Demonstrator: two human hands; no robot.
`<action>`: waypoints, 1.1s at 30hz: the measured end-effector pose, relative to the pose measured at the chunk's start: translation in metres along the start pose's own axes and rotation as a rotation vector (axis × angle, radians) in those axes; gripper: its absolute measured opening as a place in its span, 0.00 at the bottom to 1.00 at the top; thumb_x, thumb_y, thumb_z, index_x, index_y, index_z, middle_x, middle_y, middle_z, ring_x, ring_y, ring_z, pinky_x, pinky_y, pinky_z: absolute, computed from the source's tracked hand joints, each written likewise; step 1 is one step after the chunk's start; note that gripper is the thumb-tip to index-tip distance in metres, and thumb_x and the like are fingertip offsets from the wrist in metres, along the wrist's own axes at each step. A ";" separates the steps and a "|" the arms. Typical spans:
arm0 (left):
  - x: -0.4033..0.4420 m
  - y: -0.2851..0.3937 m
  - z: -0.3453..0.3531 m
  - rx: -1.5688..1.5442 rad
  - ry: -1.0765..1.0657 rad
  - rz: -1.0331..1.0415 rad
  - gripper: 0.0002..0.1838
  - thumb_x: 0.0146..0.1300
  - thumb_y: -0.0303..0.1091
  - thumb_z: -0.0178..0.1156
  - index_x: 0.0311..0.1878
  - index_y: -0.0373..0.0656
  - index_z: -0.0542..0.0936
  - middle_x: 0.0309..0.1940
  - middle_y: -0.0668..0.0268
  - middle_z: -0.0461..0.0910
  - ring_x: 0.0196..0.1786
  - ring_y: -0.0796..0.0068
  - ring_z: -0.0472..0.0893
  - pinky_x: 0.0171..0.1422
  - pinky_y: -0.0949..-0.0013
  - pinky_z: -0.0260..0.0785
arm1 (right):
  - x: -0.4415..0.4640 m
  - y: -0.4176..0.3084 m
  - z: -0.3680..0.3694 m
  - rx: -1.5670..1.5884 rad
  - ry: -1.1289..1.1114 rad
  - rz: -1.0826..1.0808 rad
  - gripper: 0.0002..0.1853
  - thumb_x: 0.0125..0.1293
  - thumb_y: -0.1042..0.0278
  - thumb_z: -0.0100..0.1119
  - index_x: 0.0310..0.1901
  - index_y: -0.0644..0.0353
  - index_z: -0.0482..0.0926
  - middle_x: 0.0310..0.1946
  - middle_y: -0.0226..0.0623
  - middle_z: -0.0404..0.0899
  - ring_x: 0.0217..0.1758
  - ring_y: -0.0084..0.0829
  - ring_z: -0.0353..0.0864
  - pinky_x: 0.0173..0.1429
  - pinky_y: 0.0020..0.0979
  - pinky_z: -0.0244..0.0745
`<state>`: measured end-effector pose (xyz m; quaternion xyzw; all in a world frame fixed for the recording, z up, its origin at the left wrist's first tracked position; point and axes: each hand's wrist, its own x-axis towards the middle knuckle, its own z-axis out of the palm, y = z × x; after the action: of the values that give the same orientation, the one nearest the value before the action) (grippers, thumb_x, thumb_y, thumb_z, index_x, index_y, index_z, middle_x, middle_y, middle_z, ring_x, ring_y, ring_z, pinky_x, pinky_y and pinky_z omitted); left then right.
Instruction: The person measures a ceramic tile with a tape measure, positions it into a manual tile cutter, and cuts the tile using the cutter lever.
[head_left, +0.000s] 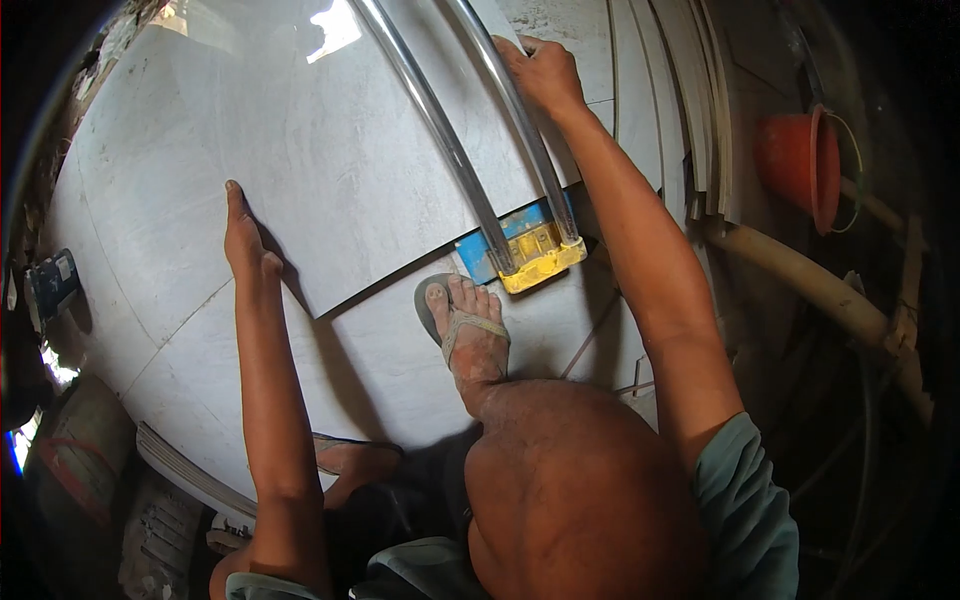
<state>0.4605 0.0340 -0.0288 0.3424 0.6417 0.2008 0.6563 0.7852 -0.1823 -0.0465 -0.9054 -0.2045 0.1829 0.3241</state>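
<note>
A large pale grey tile (350,190) lies across a manual tile cutter, under its two chrome rails (430,105). The cutter's near end shows a yellow end piece (540,262) and part of a blue base (478,258). My left hand (245,235) grips the tile's left edge, with one digit extended along it and the other fingers mostly hidden. At the far right edge, beside the right-hand rail, my right hand (545,75) is closed on the tile, its fingertips partly covered. My sandalled foot (470,330) stands right by the yellow end.
Pale tiles (190,345) cover the floor around me. Long strips (690,100) lean at the right, near a red bucket (800,165) and a thick tan pole (800,280). A dark container (52,285) stands at the left, above a sack (85,445) and stacked tiles (190,470).
</note>
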 end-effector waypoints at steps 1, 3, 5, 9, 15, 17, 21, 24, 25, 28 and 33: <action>0.000 0.001 0.000 -0.023 -0.020 -0.021 0.44 0.69 0.61 0.62 0.75 0.34 0.67 0.75 0.55 0.68 0.75 0.57 0.69 0.80 0.55 0.56 | -0.003 -0.004 -0.003 0.004 -0.020 0.013 0.43 0.62 0.30 0.66 0.58 0.69 0.83 0.51 0.61 0.85 0.59 0.51 0.85 0.66 0.39 0.77; 0.004 -0.003 -0.001 -0.009 -0.010 0.008 0.44 0.69 0.61 0.62 0.75 0.35 0.67 0.75 0.56 0.68 0.75 0.58 0.69 0.80 0.56 0.56 | 0.000 0.001 0.002 -0.005 0.025 -0.024 0.43 0.62 0.30 0.66 0.58 0.70 0.82 0.52 0.61 0.84 0.59 0.51 0.85 0.66 0.39 0.77; 0.010 -0.004 -0.006 -0.007 -0.014 0.026 0.43 0.69 0.60 0.62 0.75 0.35 0.67 0.75 0.58 0.68 0.75 0.58 0.69 0.80 0.56 0.56 | 0.003 0.007 0.007 -0.004 0.051 -0.046 0.43 0.62 0.31 0.66 0.59 0.71 0.82 0.52 0.61 0.84 0.60 0.51 0.85 0.66 0.38 0.77; 0.013 -0.006 -0.006 -0.020 -0.047 0.030 0.43 0.69 0.60 0.62 0.75 0.35 0.68 0.75 0.58 0.69 0.74 0.59 0.70 0.79 0.56 0.57 | -0.001 0.003 0.004 0.006 0.057 -0.032 0.44 0.62 0.30 0.66 0.59 0.72 0.82 0.53 0.61 0.84 0.60 0.51 0.84 0.66 0.39 0.77; 0.012 -0.003 -0.005 -0.017 -0.026 -0.016 0.42 0.70 0.60 0.62 0.74 0.35 0.69 0.74 0.58 0.70 0.73 0.60 0.71 0.79 0.58 0.58 | 0.002 0.006 0.006 0.034 0.024 -0.017 0.45 0.62 0.30 0.67 0.59 0.73 0.81 0.53 0.62 0.84 0.60 0.50 0.85 0.66 0.39 0.76; 0.008 -0.003 -0.005 -0.012 -0.016 -0.015 0.42 0.70 0.60 0.61 0.74 0.35 0.69 0.74 0.58 0.70 0.74 0.60 0.71 0.79 0.58 0.58 | 0.002 0.008 0.007 0.054 0.006 -0.018 0.46 0.61 0.30 0.67 0.59 0.73 0.81 0.53 0.62 0.84 0.60 0.50 0.85 0.66 0.39 0.76; 0.009 -0.002 -0.002 -0.012 -0.022 0.010 0.42 0.71 0.60 0.60 0.74 0.35 0.69 0.74 0.58 0.70 0.74 0.61 0.70 0.79 0.58 0.57 | 0.006 0.013 0.009 0.066 0.023 -0.049 0.47 0.61 0.28 0.66 0.59 0.75 0.81 0.53 0.61 0.84 0.60 0.50 0.85 0.67 0.38 0.76; 0.007 -0.004 -0.002 -0.011 0.008 0.020 0.41 0.71 0.60 0.60 0.74 0.35 0.69 0.74 0.58 0.69 0.74 0.61 0.70 0.79 0.58 0.57 | 0.006 0.014 0.010 0.061 0.016 -0.051 0.46 0.62 0.29 0.65 0.58 0.74 0.81 0.51 0.61 0.85 0.59 0.50 0.85 0.66 0.38 0.76; 0.004 -0.003 0.001 -0.008 0.024 0.024 0.41 0.71 0.60 0.60 0.74 0.35 0.69 0.75 0.58 0.69 0.74 0.61 0.70 0.79 0.58 0.57 | 0.006 0.014 0.010 0.057 0.015 -0.050 0.45 0.63 0.29 0.65 0.58 0.73 0.82 0.51 0.61 0.85 0.58 0.50 0.85 0.66 0.38 0.76; 0.008 -0.003 -0.003 -0.008 -0.001 -0.013 0.41 0.71 0.60 0.60 0.73 0.33 0.69 0.72 0.56 0.72 0.72 0.59 0.72 0.78 0.59 0.60 | 0.006 0.010 0.005 0.021 -0.047 -0.015 0.41 0.64 0.31 0.65 0.58 0.69 0.83 0.49 0.60 0.86 0.56 0.51 0.86 0.64 0.38 0.77; 0.007 -0.004 -0.005 -0.063 -0.050 0.033 0.42 0.70 0.60 0.61 0.69 0.28 0.72 0.65 0.51 0.78 0.64 0.57 0.78 0.73 0.59 0.68 | 0.003 0.001 -0.008 0.005 -0.074 -0.110 0.36 0.64 0.33 0.66 0.53 0.64 0.87 0.45 0.56 0.88 0.50 0.50 0.88 0.59 0.40 0.78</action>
<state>0.4561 0.0372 -0.0366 0.3369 0.6129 0.2229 0.6791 0.7919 -0.1854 -0.0417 -0.8845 -0.2654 0.1984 0.3284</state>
